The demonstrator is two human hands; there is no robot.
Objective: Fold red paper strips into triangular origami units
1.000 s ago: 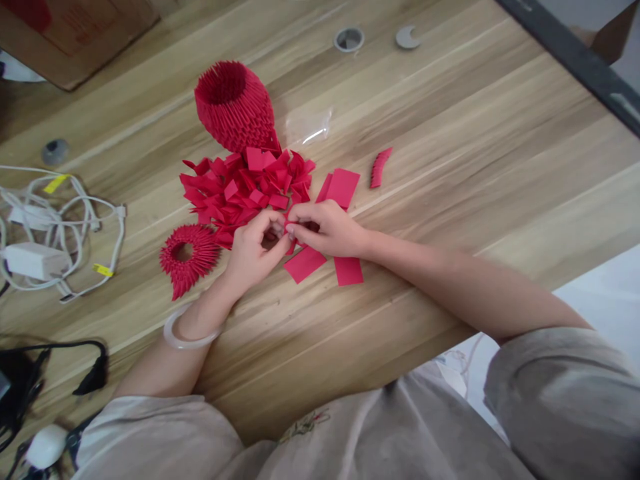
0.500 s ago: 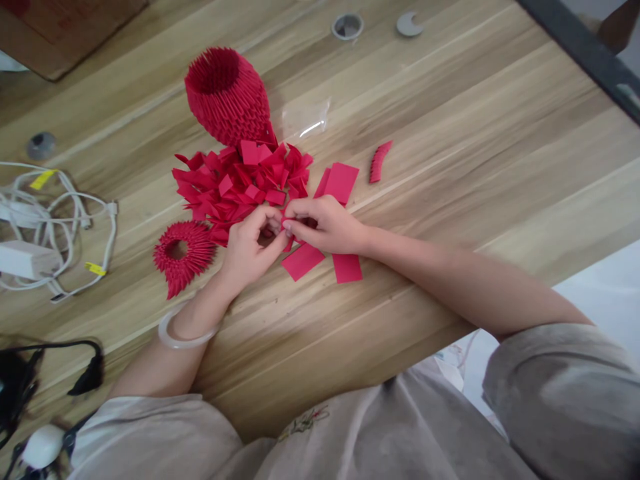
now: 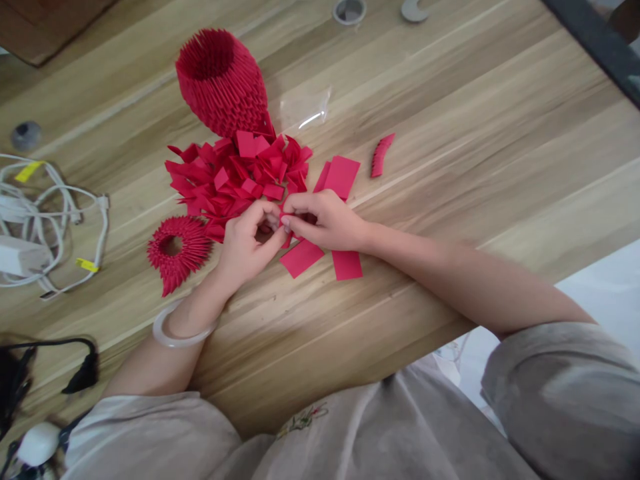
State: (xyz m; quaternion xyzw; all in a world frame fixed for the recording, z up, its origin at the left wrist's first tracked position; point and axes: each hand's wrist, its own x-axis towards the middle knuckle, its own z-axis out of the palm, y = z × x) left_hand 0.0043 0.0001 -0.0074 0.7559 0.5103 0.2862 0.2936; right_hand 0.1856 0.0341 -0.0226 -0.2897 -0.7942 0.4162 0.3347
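My left hand and my right hand meet at the fingertips, both pinching a small red paper piece that is mostly hidden by the fingers. Beyond them lies a heap of folded red paper pieces. Flat red paper strips stick out above and below my right hand. A round hollow vessel of interlocked red paper stands behind the heap. Left of my left hand is a spiky red paper ring. A short curved red paper row lies to the right.
White cables with an adapter lie at the left, and a black plug below them. A clear plastic bag is beside the vessel. A cardboard box occupies the top left corner.
The view has shifted slightly, so things on the table appear a little higher and, at the left, further left. Both hands keep their pinch on the small piece.
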